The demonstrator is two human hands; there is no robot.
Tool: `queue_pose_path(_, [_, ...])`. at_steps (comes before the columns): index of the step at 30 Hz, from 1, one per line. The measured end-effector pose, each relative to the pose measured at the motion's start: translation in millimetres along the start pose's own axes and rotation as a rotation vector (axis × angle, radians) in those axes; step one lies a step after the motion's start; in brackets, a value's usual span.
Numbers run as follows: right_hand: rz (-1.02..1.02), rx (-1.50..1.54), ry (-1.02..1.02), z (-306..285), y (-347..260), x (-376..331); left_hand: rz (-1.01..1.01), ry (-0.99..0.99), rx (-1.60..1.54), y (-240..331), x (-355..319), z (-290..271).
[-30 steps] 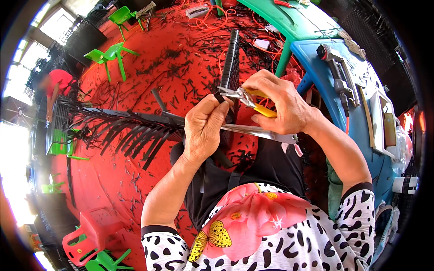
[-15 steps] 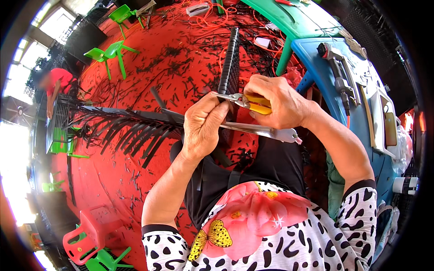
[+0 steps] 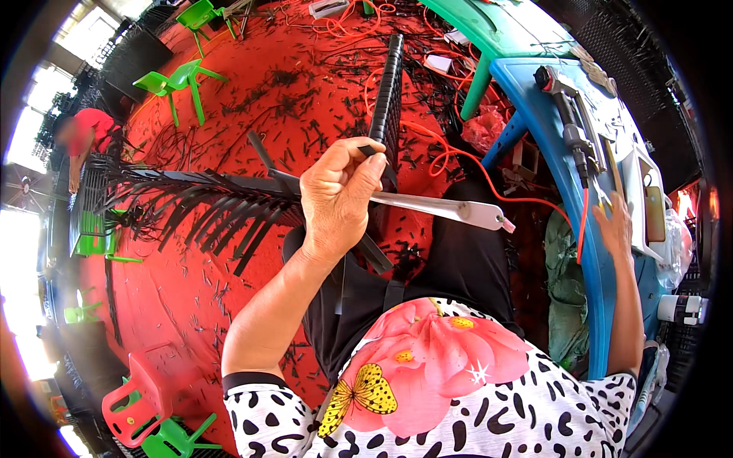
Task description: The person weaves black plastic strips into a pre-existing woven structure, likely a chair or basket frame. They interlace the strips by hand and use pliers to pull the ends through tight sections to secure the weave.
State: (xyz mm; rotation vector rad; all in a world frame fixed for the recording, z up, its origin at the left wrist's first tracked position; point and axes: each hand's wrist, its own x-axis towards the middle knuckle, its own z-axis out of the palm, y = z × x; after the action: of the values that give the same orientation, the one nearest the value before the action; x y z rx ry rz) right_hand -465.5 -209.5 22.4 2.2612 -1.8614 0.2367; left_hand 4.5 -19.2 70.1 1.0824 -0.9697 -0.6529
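My left hand (image 3: 343, 191) pinches a dark flat strip (image 3: 372, 150) at the near end of an upright black woven panel (image 3: 388, 107). Behind this hand a pale flat bar (image 3: 450, 209) sticks out to the right, with a rounded, holed end and a pink bit at its tip. Leftward runs a black frame piece (image 3: 229, 182) with many loose dark strips (image 3: 221, 221) hanging from it. Over the blue table (image 3: 527, 84), my right hand (image 3: 617, 229) has its fingers spread at the yellow-handled pliers (image 3: 602, 201), which lie partly under the fingertips.
A corded power tool (image 3: 569, 122) and a white tray (image 3: 641, 206) lie on the blue table. A green table (image 3: 504, 30) adjoins it. Orange cable (image 3: 458, 153) and black scraps litter the red floor (image 3: 252, 99). Green chairs (image 3: 187, 76) and a person (image 3: 92, 137) are at left.
My right hand has moved with the pliers from the panel's end to the blue table and spread its fingers there. My left hand keeps its pinch near the panel.
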Motion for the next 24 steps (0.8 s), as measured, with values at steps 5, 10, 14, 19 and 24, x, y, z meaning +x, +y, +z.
queue_pose_path(5, [-0.245, 0.044, 0.167, -9, -5, -17, 0.040, -0.020, 0.076, 6, 2, 2])
queue_pose_path(10, [-0.714, 1.351, -0.299, -97, -229, -10, 0.183, -0.003, 0.405, 18, -2, -13])
queue_pose_path(14, [-0.715, 1.513, -0.502, -99, -332, -9, 0.201, -0.054, 0.467, 21, -3, -20])
queue_pose_path(19, [-0.599, 1.532, -0.666, -96, -354, -14, 0.288, -0.099, 0.482, 15, -7, -29])
queue_pose_path(24, [-0.655, 1.312, -0.394, -84, -347, -22, 0.452, -0.134, 0.807, 1, -21, -44])
